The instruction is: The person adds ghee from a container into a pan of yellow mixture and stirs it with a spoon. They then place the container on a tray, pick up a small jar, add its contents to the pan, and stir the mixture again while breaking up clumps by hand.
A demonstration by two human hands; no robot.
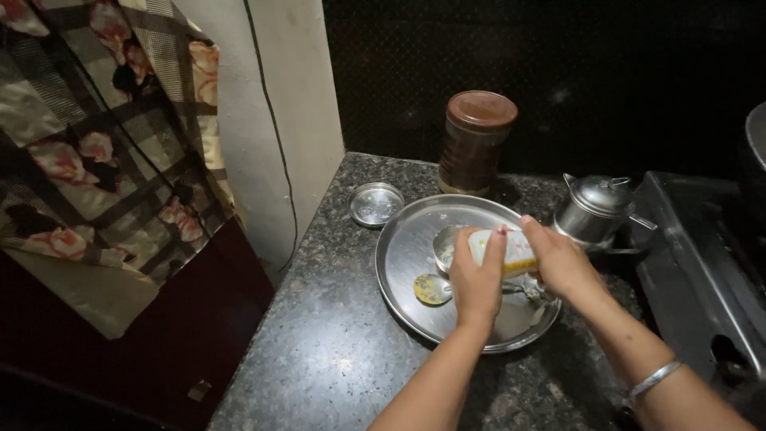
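1. White plastic container (504, 249), small, with a yellow band along its lower edge, held on its side over the steel plate (415, 231); both hands grip it.
2. Left hand (477, 281): fingers (492, 243) wrapped closed around the container's left end, thumb underneath.
3. Right hand (561, 262): fingers closed on the container's right end; a silver bangle (653, 378) sits on that forearm.
4. Small steel bowl (447, 247), on the plate, just beside the left hand and partly hidden by it; pale contents, kind cannot be told.
5. Steel spoon (433, 289), lying on the plate below the bowl, its bowl-end holding something yellow.
6. Steel plate, round and wide, resting on the dark speckled stone surface (335, 343).
7. Steel lid (376, 203), small and round, on the surface just beyond the plate's upper left rim.
8. Brown jar (475, 142), ribbed, with brown cap, upright behind the plate near the wall.
9. Steel spouted pot (597, 209), lidded, right of the plate, just behind the right hand.
10. Stove (702, 271), dark metal, at the far right edge.
11. Floral checked cloth (104, 152), hanging at left, well apart from the surface.
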